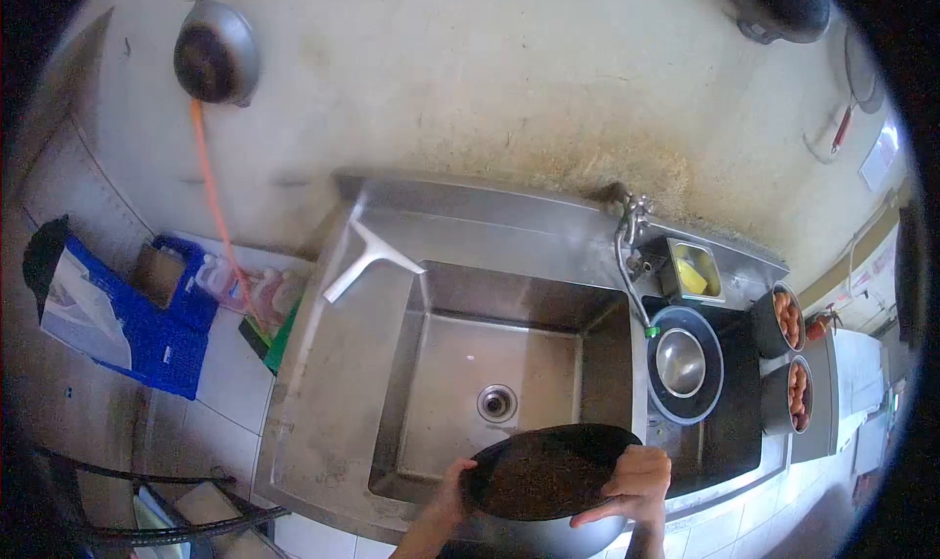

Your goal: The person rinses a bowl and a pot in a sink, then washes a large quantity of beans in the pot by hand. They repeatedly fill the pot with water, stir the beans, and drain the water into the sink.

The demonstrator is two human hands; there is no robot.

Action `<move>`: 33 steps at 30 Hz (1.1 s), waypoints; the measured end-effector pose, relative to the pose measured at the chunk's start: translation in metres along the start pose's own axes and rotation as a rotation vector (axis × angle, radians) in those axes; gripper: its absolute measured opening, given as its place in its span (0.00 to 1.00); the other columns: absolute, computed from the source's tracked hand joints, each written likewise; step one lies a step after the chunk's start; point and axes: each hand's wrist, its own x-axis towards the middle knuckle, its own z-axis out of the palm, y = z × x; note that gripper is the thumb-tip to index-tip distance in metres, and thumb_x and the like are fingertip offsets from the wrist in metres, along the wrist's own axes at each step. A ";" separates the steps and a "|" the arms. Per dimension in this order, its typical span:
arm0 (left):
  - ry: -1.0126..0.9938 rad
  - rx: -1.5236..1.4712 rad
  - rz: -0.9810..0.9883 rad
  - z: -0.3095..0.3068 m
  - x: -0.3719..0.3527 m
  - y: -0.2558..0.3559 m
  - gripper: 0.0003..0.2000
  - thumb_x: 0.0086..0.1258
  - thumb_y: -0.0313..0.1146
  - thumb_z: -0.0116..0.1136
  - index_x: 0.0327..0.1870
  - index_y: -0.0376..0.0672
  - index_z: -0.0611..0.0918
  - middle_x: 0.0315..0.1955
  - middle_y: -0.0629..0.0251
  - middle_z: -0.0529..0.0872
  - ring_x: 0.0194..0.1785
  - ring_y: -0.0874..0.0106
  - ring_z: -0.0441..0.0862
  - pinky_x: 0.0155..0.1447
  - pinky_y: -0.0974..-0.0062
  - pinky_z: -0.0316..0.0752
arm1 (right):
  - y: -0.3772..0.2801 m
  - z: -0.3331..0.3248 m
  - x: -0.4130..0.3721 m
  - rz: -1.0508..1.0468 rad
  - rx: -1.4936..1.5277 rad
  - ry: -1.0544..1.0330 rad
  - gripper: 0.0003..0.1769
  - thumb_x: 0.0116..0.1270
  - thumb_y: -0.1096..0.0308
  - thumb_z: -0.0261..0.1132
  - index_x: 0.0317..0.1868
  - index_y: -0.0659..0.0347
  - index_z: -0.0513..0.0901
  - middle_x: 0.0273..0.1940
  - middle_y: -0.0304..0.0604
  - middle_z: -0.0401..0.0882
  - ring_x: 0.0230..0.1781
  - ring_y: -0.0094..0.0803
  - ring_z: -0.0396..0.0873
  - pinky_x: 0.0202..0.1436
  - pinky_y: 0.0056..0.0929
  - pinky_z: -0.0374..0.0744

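A large dark pot (548, 476) is held at the front edge of the sink (470, 353), its mouth tilted so that the brownish inside shows. My left hand (452, 495) grips its left side at the rim, the fingers partly hidden behind it. On the opposite side my right hand (638, 476) is closed over the rim, with one digit pointing in across the near edge. Beyond the pot, the sink basin shows its drain (497, 402). A white squeegee (370, 257) lies on the steel counter to the left of the basin.
Right of the basin, a second sink holds a blue-grey tub (710, 339) with a metal bowl (681, 363). A faucet (632, 236) stands behind, beside a steel container (697, 270) with a yellow sponge. Two pots (774, 397) of reddish-brown items stand far right. Blue crates (162, 339) sit left.
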 end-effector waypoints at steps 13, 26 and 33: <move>0.050 -0.073 0.040 0.014 -0.009 -0.001 0.21 0.56 0.48 0.48 0.43 0.40 0.78 0.36 0.60 0.83 0.36 0.62 0.80 0.45 0.62 0.75 | -0.006 -0.006 0.017 -0.015 0.072 -0.016 0.31 0.23 0.45 0.78 0.05 0.50 0.62 0.07 0.28 0.56 0.08 0.24 0.59 0.15 0.25 0.54; -0.019 -0.034 0.140 0.016 -0.018 0.004 0.20 0.57 0.49 0.50 0.42 0.42 0.78 0.36 0.61 0.82 0.36 0.64 0.80 0.42 0.62 0.76 | -0.010 -0.006 0.023 -0.020 0.072 -0.025 0.32 0.22 0.44 0.77 0.04 0.49 0.60 0.06 0.28 0.56 0.08 0.24 0.59 0.14 0.24 0.55; 0.051 -0.028 0.217 0.033 -0.035 0.004 0.19 0.57 0.49 0.49 0.40 0.43 0.77 0.34 0.60 0.82 0.35 0.63 0.80 0.41 0.63 0.76 | -0.012 -0.006 0.026 -0.039 0.089 0.008 0.31 0.22 0.46 0.78 0.04 0.49 0.61 0.07 0.27 0.58 0.08 0.23 0.60 0.14 0.23 0.56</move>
